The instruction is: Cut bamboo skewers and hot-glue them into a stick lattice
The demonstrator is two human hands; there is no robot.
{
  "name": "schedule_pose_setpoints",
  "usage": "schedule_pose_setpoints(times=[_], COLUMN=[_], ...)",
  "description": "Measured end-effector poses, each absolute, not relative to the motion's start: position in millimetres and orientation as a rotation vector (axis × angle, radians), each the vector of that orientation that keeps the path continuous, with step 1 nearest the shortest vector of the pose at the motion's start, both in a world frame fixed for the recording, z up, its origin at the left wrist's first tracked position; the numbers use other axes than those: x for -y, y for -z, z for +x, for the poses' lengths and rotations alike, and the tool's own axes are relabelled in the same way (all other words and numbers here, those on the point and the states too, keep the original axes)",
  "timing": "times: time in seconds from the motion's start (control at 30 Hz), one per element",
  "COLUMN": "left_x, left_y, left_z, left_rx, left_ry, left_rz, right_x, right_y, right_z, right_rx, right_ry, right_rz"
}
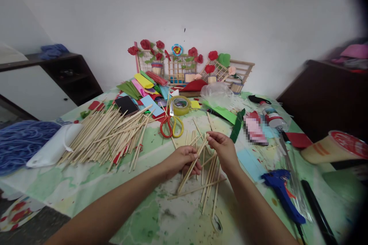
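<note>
My left hand (186,159) is closed around a few thin wooden sticks (188,177), which slant up to the right. At their upper end my right hand (222,147) pinches the tips between thumb and fingers. More loose sticks (211,178) lie on the table under and between my hands, some crossing each other. Just beyond my hands rest scissors (171,124) with one red and one yellow handle. A roll of yellowish tape (180,106) sits behind them.
A large pile of sticks (97,134) spreads at left, with a phone (126,105) behind. To the right lie a blue glue gun (283,195), a plastic bottle (273,116) and a cup (333,147). Stick lattices with paper flowers (181,67) lean on the wall.
</note>
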State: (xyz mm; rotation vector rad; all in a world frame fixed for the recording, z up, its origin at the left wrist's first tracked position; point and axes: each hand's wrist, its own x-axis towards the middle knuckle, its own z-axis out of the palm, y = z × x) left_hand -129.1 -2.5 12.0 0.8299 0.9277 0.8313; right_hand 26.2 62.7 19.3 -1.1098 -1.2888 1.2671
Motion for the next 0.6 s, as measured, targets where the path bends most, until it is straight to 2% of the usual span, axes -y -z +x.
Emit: schedule_pose_setpoints(times=[0.6], left_x=[2.8], left_y=[-11.3], left_z=[-128.3], left_rx=[-0.934], left_ry=[-0.778], left_rz=[0.850], right_x=[-60.7], right_y=[-23.3], right_z=[25.2], right_rx=[1.302], right_ry=[-1.257], right_rz=[-1.121])
